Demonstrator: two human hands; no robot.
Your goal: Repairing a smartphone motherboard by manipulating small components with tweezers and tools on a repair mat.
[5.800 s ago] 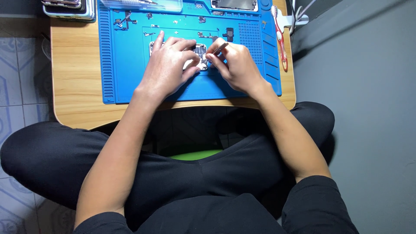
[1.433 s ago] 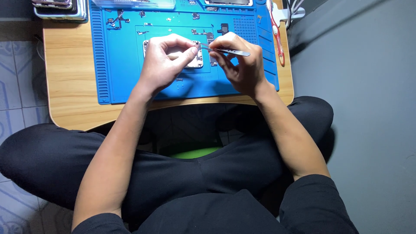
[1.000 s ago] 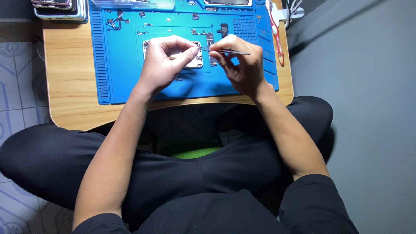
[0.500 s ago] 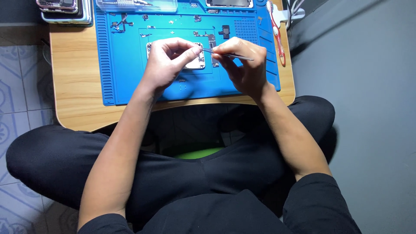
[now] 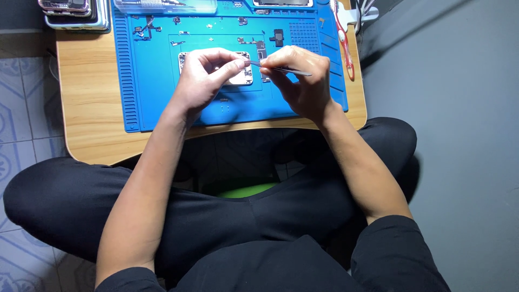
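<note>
Both hands (image 5: 208, 75) at small device (image 5: 241, 75)

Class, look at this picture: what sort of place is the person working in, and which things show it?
Probably a small electronics repair bench: a blue repair mat on a low wooden table, scattered tiny parts, and tweezers in the right hand.

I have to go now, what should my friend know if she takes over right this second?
Left hand: fingers pinched over the small board on the blue mat, steadying it.
Right hand: holds thin metal tweezers, tip pointing at the board's near edge, by the left fingertips.
Around: tiny loose parts lie on the mat's far side; a red tool rests at its right edge; stacked phones at the table's far left corner.
Done: the board lies bare on the mat, parts set aside.
Left: I cannot tell whether the tweezers grip anything; the tip is too small to see.
</note>
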